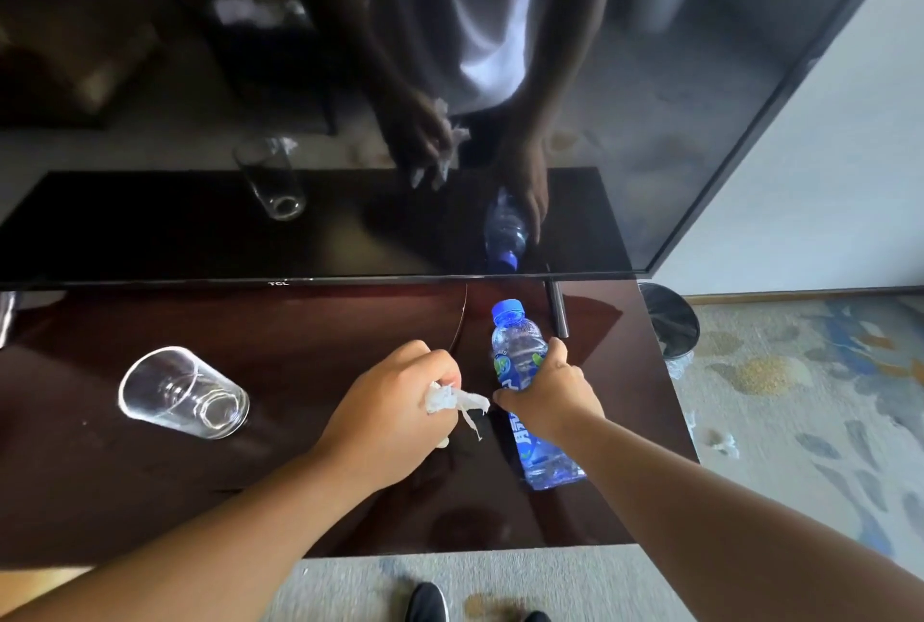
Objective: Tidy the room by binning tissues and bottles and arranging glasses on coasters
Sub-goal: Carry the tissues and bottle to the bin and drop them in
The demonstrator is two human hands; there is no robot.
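1. My left hand (pixel 385 401) is closed around a crumpled tissue (pixel 452 399), with a torn shred hanging out toward the bottle.
2. My right hand (pixel 555 396) grips the blue-capped water bottle (pixel 520 346) round its middle. The bottle lies on the table (pixel 300 496) near the right edge, cap toward the TV (pixel 350 71).
3. I judge this to be the gathering step: both bits of rubbish are in my hands, but neither is binned yet.
4. Next, both must go to the bin (pixel 670 321), which sits on the floor just off the table's far right corner. I would lift the bottle clear of the TV foot (pixel 557 311) beside its cap, then swing right.
5. Still to do: the glass (pixel 182 394), seemingly upright toward the table's left side, has no coaster in view. Tissue scraps (pixel 722 441) lie on the carpet beside the right edge.
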